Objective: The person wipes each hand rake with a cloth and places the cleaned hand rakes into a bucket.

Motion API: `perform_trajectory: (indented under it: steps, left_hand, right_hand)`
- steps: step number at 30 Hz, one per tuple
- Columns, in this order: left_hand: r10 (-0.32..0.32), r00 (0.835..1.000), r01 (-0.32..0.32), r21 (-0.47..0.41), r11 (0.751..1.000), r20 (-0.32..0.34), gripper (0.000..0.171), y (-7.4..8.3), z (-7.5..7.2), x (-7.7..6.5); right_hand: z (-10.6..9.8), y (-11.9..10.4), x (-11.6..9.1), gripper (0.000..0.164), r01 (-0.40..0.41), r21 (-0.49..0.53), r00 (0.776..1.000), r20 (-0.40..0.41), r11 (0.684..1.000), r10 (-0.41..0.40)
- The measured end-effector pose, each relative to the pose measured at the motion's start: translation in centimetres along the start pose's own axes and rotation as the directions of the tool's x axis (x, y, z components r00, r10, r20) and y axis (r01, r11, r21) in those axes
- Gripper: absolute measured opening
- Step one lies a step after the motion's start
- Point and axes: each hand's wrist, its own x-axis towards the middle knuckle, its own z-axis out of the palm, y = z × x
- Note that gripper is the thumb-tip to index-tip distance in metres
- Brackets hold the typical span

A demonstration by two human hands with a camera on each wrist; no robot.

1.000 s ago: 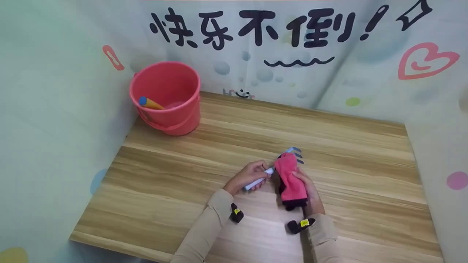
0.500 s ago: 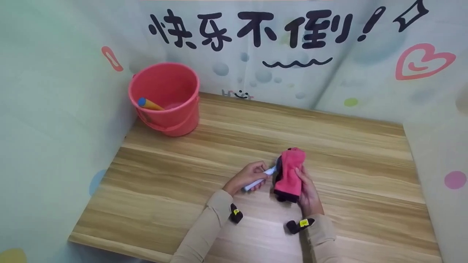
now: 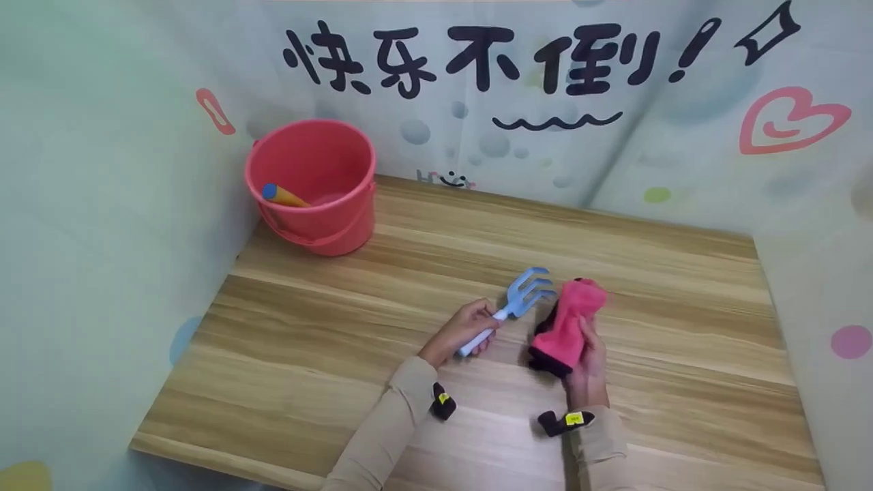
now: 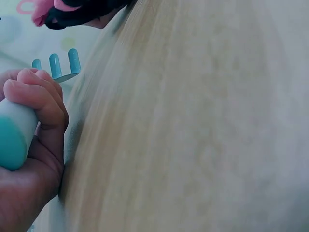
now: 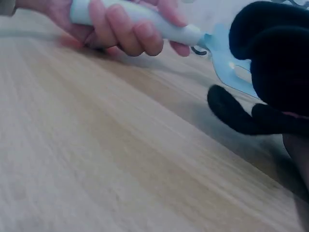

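A light blue hand rake (image 3: 522,293) with three bent tines is in my left hand (image 3: 466,327), whose fingers curl round its pale handle (image 5: 164,24). Its head lies low over the table, tines pointing right. Just right of the tines, my right hand (image 3: 592,354) holds a soft pink-and-black glove (image 3: 571,320), bunched up, with a black cuff toward me. The left wrist view shows the fingers wrapped on the handle and the tines (image 4: 55,65) beyond. Close up in the right wrist view, black finger-like parts (image 5: 231,113) of the glove stick out; the right palm is mostly hidden.
On the wooden table (image 3: 409,232), a pink bucket (image 3: 344,228) stands at the back left. A yellow-orange stick with a blue end (image 3: 285,196) leans inside it. Printed cloth walls (image 3: 477,150) border the table at the back and both sides.
The glove, first over the rake head and hiding part of it, has moved right with my right hand and off the rake. The tines now show fully. My left hand has barely moved.
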Motion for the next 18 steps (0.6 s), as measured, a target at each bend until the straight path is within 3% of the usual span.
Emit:
perform_trajectory:
  steps: [2,4,7,10,12,16,18]
  left_hand:
    - [-0.014,1.0,0.014,-0.008,1.0,0.001,0.017,0.0,0.1,0.0]
    - [-0.028,1.0,0.028,-0.009,1.0,0.001,0.017,0.1,0.1,-0.1]
    - [-0.035,0.999,0.035,-0.007,0.999,0.004,0.019,0.2,0.1,0.0]
    - [-0.043,0.999,0.043,-0.003,0.999,0.008,0.02,0.2,0.1,0.0]
    - [-0.05,0.999,0.05,0.005,0.999,0.011,0.017,0.2,0.1,-0.1]
    - [-0.047,0.999,0.047,0.031,0.998,0.02,0.014,0.3,0.0,-0.2]
    - [-0.045,0.999,0.044,0.039,0.998,0.028,0.014,0.4,0.0,-0.2]
  right_hand:
    - [0.1,0.2,0.0,0.034,-0.006,-0.185,0.998,-0.067,0.983,-0.007]
    - [0.2,0.7,0.2,0.034,-0.011,-0.398,0.992,-0.121,0.917,-0.041]
    - [0.3,1.6,0.5,0.037,0.053,-0.656,0.979,-0.113,0.753,-0.167]
    - [0.3,2.4,0.6,0.038,0.13,-0.809,0.966,-0.026,0.573,-0.256]
    - [0.2,2.9,0.5,0.034,0.156,-0.872,0.964,0.032,0.463,-0.265]
    - [0.5,3.2,0.6,0.033,0.168,-0.943,0.969,0.104,0.287,-0.225]
    - [1.2,3.2,0.4,0.034,0.17,-0.961,0.97,0.124,0.217,-0.211]
